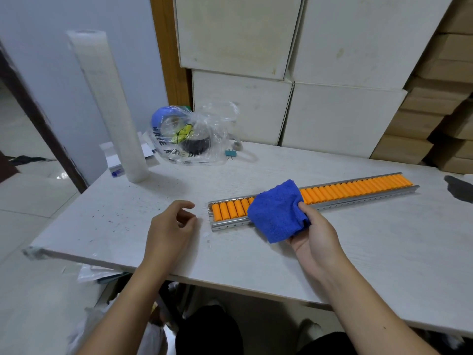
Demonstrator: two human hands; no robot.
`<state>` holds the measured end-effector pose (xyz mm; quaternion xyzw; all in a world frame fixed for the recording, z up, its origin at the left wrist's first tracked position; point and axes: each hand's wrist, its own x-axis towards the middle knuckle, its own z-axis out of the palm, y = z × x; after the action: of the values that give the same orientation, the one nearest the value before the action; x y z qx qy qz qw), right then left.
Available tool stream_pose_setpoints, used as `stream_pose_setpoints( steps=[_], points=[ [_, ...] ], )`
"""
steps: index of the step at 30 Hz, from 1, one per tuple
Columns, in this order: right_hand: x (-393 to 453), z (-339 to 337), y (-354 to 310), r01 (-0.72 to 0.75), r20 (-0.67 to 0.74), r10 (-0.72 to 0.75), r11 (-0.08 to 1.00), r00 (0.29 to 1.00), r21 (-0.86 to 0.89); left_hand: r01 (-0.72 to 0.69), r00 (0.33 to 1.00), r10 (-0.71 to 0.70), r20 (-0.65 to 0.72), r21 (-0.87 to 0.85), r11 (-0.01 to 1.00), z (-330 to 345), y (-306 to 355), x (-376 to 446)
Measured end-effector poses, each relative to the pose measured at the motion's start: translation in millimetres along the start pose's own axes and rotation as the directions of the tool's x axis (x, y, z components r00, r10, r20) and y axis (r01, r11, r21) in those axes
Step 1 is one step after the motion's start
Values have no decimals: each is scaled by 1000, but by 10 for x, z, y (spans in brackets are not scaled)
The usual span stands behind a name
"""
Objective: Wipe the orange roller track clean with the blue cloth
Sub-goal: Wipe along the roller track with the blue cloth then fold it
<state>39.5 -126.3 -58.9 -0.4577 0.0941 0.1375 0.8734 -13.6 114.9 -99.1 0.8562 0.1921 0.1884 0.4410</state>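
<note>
The orange roller track (pixel 358 188), a long metal rail full of orange rollers, lies across the white table (pixel 384 265) from centre to right. My right hand (pixel 313 234) grips the folded blue cloth (pixel 277 210), which covers the track near its left end. Whether the cloth touches the rollers I cannot tell. My left hand (pixel 170 226) hovers just left of the track's end, fingers loosely curled and apart, holding nothing.
A tall white roll (pixel 112 108) stands at the table's back left. A clear plastic bag (pixel 192 135) with tape rolls and a binder clip (pixel 230 153) lie behind the track. White boxes (pixel 332 111) line the back; a dark object (pixel 459 188) sits at the right edge.
</note>
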Motion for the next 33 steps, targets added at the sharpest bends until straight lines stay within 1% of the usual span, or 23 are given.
stream_pose_setpoints(
  steps=[6,10,15,18,20,22,24,26,28,29,31,33],
  points=[
    [15,-72,-80,18,-42,-16,1000,999,26,27,998,-32,-63,-88,996,-10,-28,35],
    [15,-75,-78,13,-48,-12,1000,999,19,56,994,-70,-79,-161,985,-55,-51,94],
    [12,-113,-96,23,-64,-21,999,998,29,109,985,-131,-115,-184,977,-287,-62,185],
    [36,-133,-118,36,-94,-34,999,995,25,72,991,-85,-108,-123,990,-322,-30,209],
    [66,-152,-180,64,-123,-61,998,991,23,22,999,-25,-48,-69,997,-229,23,174],
    [121,-191,-278,127,-182,-127,992,975,-10,-50,998,50,39,-16,999,-75,68,126],
    [197,-243,-403,210,-247,-222,975,943,-73,-133,981,126,149,37,990,69,121,92],
    [288,-309,-537,277,-292,-311,948,904,-154,-207,950,175,259,102,973,178,179,103],
    [411,-405,-672,324,-354,-403,909,844,-262,-270,923,198,330,186,945,265,208,133],
    [480,-459,-747,336,-384,-463,873,799,-353,-293,915,205,347,221,930,302,196,141],
    [656,-600,-930,350,-383,-616,745,689,-568,-301,914,213,344,227,926,357,160,148],
    [837,-763,-1139,357,-326,-745,595,583,-720,-271,926,198,321,202,941,389,126,157]
  ],
)
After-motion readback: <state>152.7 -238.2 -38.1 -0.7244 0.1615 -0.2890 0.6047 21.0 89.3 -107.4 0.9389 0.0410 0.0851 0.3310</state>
